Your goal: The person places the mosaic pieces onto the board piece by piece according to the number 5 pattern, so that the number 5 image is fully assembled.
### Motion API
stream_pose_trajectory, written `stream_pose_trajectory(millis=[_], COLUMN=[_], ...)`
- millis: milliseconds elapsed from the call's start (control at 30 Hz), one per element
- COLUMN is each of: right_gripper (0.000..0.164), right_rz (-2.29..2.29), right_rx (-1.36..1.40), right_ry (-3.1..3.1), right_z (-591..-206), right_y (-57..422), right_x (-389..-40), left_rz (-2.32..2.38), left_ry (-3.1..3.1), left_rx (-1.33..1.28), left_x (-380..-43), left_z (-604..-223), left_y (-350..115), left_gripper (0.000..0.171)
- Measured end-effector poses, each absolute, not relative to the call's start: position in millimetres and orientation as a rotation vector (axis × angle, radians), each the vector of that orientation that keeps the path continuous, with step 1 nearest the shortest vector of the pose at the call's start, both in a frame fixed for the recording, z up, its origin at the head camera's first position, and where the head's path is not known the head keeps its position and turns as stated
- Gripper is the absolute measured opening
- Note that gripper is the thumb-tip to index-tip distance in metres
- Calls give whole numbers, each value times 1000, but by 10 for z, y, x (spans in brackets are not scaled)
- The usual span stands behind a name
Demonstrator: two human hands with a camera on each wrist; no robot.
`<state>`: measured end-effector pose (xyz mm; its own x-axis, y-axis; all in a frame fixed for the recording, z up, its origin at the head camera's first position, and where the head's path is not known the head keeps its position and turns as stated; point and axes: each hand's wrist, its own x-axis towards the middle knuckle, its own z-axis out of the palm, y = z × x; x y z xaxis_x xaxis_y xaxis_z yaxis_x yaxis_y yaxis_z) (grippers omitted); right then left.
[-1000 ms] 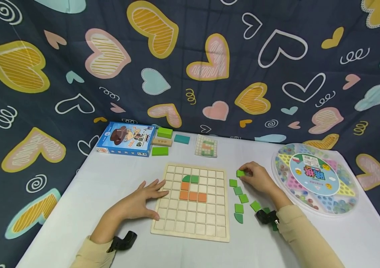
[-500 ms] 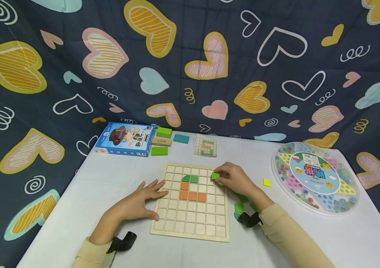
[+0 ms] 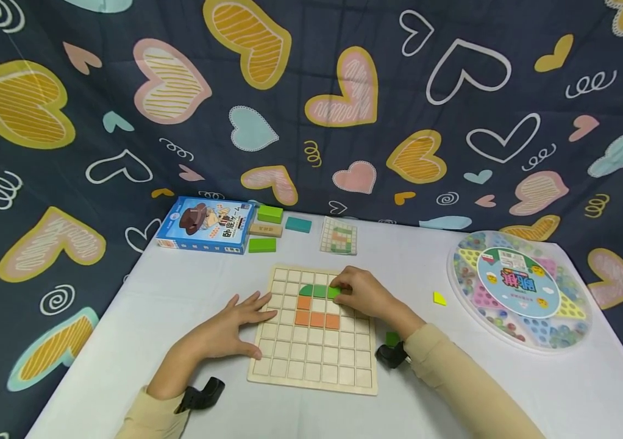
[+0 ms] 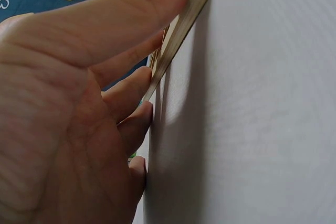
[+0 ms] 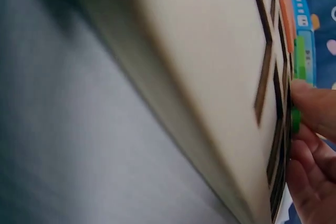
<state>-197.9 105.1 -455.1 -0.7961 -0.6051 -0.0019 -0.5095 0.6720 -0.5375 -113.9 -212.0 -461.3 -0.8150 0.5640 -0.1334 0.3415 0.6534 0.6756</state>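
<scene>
- Left hand [image 3: 234, 329]: fingers spread and holding nothing, fingertips and thumb touching the near-left edge of the square, pale wooden board [image 3: 313, 353]; forearm angled in from the lower left, beige sleeve [image 3: 152, 414] at the wrist.
- Right hand [image 3: 363, 294]: thumb and fingers pinching a small bright-green square tile [image 3: 333, 292] over the board's upper part; whether the tile is fully seated cannot be told. Hands apart, the board between them.
- Board: smooth, light-grained, divided by grooves into square cells.
- Left of the right fingertips, in one row: a darker green square tile [image 3: 319, 291] and a green quarter-round tile [image 3: 306, 290].
- Just below that row, between the hands: four flat orange square tiles [image 3: 317, 319] in an L.
- Beneath the right wrist: a green tile [image 3: 392, 338], partly hidden.
- Right of the right hand: a small yellow piece [image 3: 439, 298] with one curved side; farther right, a round, clear-lidded case [image 3: 564, 317] of marbles.
- Beyond the hands: a printed grid card [image 3: 339, 236] and a blue cardboard box [image 3: 207, 225].
- Surface: white cloth [image 3: 207, 280], matt.
</scene>
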Motion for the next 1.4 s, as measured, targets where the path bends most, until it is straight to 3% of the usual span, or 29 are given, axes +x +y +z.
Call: stream_pose_trajectory(millis=[267, 767, 1067, 1400], right_gripper=[33, 28, 20, 25], right_rz=[-889, -980, -940, -928], right_rx=[-873, -651, -615, -611], right_ry=[2633, 2695, 2740, 2732], right_z=[-4576, -4582, -4613, -4604], right_y=[1126, 1899, 1961, 2036], right_x=[-1968, -1959, -1977, -1988], left_rz=[961, 954, 968, 941], left_ry=[2526, 2529, 2530, 2541], left_rx=[699, 694, 699, 701], left_x=[-1101, -1086, -1086, -1138], left_z=[-4658, -4685, -4668, -4634], left_y=[-2122, -2140, -2124, -2113], left_gripper=[83, 81, 81, 81])
